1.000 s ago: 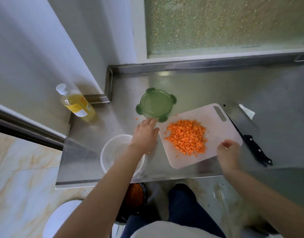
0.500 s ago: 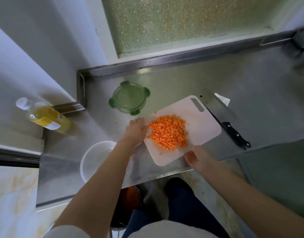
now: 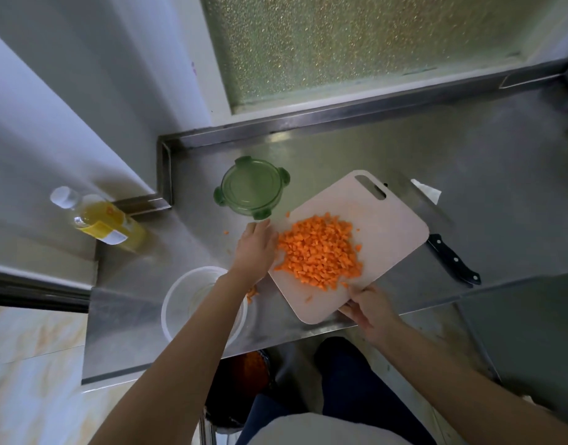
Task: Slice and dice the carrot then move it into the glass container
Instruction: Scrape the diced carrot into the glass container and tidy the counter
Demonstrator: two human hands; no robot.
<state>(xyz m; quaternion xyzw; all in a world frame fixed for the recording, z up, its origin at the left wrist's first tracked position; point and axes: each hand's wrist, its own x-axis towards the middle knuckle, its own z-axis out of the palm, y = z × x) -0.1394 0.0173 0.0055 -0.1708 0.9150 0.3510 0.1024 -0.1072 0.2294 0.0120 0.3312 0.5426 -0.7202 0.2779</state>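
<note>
At the far left, a clear plastic bottle of yellow oil (image 3: 99,221) with a white cap is seen on a ledge beside the brushed steel counter (image 3: 468,175). The glass container (image 3: 186,293), round and transparent, is placed near the counter's front edge, and its right side is hidden by the left forearm. Beyond it, a round translucent green lid (image 3: 252,187) with four tabs is laid flat, just beside the board's far-left edge. Single orange bits are scattered on the steel around it.

The left hand (image 3: 255,248) is held edge-on against the left side of the carrot heap, its fingers straight and together, with nothing gripped. A few cubes are seen just below this hand, by the container's rim.

The diced carrot (image 3: 321,250) is heaped in small rough cubes on a pale, smooth, round-cornered cutting board (image 3: 382,220) with a slot handle at its far end.

The board's near corner is gripped by the right hand (image 3: 369,308), thumb on top and fingers curled beneath.

To the right, a broad steel knife (image 3: 449,255) with a black riveted handle is laid on the counter, its blade partly tucked behind the board, with a white scrap of paper (image 3: 428,191) at its far end.
</note>
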